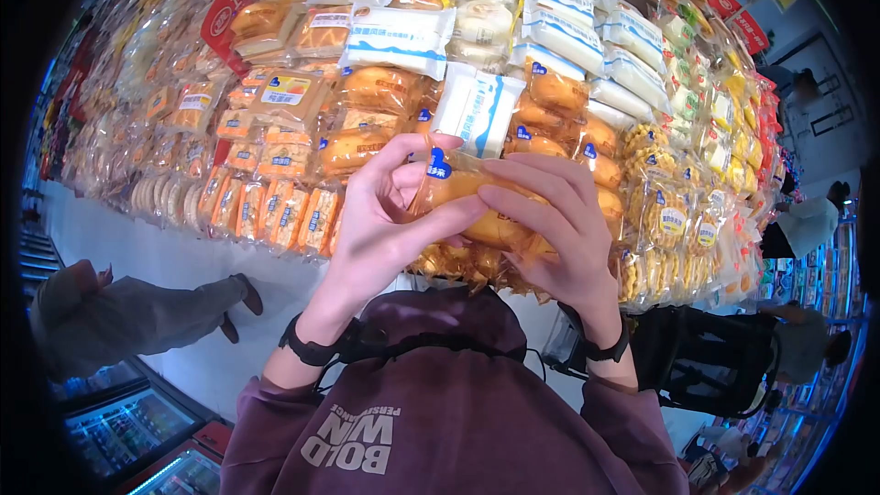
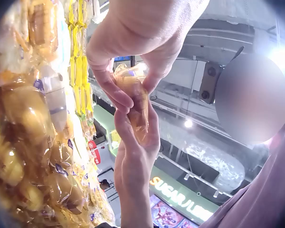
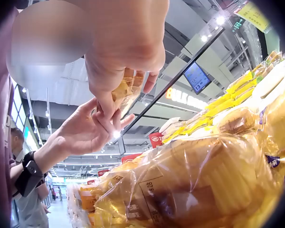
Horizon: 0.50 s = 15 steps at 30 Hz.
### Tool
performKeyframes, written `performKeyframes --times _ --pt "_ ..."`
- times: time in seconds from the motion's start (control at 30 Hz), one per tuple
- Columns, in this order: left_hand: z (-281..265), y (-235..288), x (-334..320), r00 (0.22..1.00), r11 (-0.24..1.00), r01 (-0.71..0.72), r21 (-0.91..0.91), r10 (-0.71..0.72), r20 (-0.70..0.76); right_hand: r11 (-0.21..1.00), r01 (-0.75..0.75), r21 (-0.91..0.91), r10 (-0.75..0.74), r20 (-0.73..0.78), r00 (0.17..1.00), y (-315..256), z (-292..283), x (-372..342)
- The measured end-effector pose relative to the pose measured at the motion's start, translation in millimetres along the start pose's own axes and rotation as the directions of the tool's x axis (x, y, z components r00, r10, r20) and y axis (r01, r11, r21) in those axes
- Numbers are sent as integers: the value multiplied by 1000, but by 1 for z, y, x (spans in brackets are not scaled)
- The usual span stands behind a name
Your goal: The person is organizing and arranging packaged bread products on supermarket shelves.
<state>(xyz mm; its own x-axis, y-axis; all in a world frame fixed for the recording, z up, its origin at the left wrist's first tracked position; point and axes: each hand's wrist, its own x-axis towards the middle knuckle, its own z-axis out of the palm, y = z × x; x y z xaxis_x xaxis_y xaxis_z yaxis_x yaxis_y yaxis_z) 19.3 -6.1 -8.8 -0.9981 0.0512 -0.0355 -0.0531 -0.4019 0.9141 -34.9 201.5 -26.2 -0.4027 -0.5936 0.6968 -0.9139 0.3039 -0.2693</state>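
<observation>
Between my two hands is a golden bread roll (image 1: 500, 227) in a clear plastic wrapper with a blue heart-shaped label (image 1: 438, 165). My left hand (image 1: 380, 225) pinches the label end, its thumb lying along the near side. On the other end, my right hand (image 1: 573, 229) grips the wrapper, fingers across the top. The left wrist view shows the same wrapped roll (image 2: 135, 90) held up edge-on between both hands. In the right wrist view, fingers cover much of the roll (image 3: 126, 90). Similar wrapped rolls (image 1: 376, 92) lie on the display just beyond.
A white-and-blue packet (image 1: 477, 110) lies just beyond my hands. Orange-wrapped cakes (image 1: 275, 215) stand in a row on the left, wrapped waffle-like biscuits (image 1: 665, 211) on the right. One person (image 1: 147, 312) stands at left; a black stroller (image 1: 706, 357) is at right.
</observation>
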Motion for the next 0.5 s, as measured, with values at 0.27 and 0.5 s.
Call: performKeyframes --times 0.27,0.5 --pt "-24 -6 7 894 823 -448 351 408 185 877 -353 327 368 17 930 -12 -2 5" --pt "-19 -9 4 864 666 -498 555 434 255 652 -497 572 509 154 847 -16 5 3"
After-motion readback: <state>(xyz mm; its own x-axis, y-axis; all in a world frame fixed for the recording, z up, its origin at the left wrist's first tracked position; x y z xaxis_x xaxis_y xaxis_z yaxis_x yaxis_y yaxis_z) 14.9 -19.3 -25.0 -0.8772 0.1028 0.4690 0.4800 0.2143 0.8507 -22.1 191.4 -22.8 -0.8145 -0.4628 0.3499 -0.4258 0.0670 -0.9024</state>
